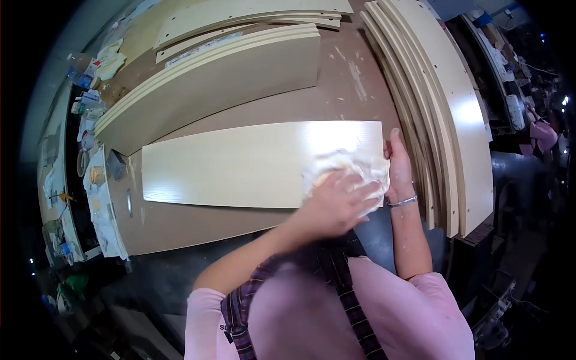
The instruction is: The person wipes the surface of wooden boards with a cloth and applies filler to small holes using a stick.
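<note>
A long pale wood-grain board (240,165) lies flat across the table before me. My left hand (339,201) presses a crumpled white cloth (375,171) onto the board's right part, fingers spread over the cloth and slightly blurred. At the board's right end, my right hand (400,168) holds the short edge, its fingers partly hidden and a metal bracelet (402,201) around the wrist. Light glares off the board's surface just beyond the cloth.
Several pale boards (444,108) stand stacked on edge close by my right hand. Beyond the flat board, another group of boards (222,84) stands on edge on the brown tabletop (186,231). A grey block (115,165) sits at the left, near plastic bottles (90,107).
</note>
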`<move>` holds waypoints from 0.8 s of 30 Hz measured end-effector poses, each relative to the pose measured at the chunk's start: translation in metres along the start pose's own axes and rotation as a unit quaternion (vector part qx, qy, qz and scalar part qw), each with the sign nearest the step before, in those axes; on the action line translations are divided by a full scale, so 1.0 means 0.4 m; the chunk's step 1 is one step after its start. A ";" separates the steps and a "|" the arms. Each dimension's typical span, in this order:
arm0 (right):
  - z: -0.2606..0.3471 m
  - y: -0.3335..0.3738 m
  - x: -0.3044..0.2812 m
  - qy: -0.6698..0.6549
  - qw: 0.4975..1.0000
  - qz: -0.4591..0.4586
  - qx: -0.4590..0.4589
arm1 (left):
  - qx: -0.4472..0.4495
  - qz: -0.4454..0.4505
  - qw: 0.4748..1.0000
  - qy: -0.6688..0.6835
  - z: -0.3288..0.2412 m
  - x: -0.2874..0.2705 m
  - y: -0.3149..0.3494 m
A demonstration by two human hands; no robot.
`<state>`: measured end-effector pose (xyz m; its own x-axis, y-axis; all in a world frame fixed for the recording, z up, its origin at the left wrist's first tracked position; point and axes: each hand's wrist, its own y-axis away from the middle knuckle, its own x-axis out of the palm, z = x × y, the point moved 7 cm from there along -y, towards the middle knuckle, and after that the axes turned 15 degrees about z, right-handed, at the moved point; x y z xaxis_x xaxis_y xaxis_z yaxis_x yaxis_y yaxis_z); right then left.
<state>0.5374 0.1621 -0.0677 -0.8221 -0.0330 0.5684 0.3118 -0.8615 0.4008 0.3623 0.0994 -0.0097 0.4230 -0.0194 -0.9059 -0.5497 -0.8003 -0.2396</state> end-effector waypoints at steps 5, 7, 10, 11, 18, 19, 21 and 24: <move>-0.013 0.004 -0.033 0.007 0.999 -0.050 0.000 | -0.009 0.031 0.998 0.062 0.017 0.015 -0.130; -0.011 0.013 0.004 -0.017 0.999 -0.042 0.009 | 0.061 0.035 0.995 0.069 -0.077 0.045 -0.138; -0.007 0.027 -0.012 -0.002 1.000 -0.017 -0.009 | 0.091 -0.006 0.991 0.093 -0.099 0.063 -0.158; -0.013 0.021 -0.018 0.014 0.999 -0.031 -0.022 | 0.049 -0.035 0.995 0.076 -0.051 0.061 -0.178; -0.044 0.013 -0.041 -0.017 0.999 -0.037 -0.032 | 0.082 -0.014 0.995 0.059 -0.159 0.079 -0.127; -0.043 0.016 -0.043 0.007 0.998 -0.043 -0.053 | 0.085 -0.028 0.995 0.054 -0.136 0.065 -0.137; -0.037 0.009 -0.048 0.030 0.996 -0.045 -0.072 | 0.069 -0.031 0.995 0.061 -0.073 0.038 -0.175; -0.049 -0.002 -0.083 0.004 0.994 -0.090 -0.058 | -0.012 -0.046 0.999 0.018 -0.004 0.008 -0.207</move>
<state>0.5551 0.1539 -0.1010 -0.8636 0.1242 0.4886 0.1019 -0.9061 0.4105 0.4105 0.1644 0.0077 0.4965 0.0336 -0.8674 -0.4905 -0.8135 -0.3123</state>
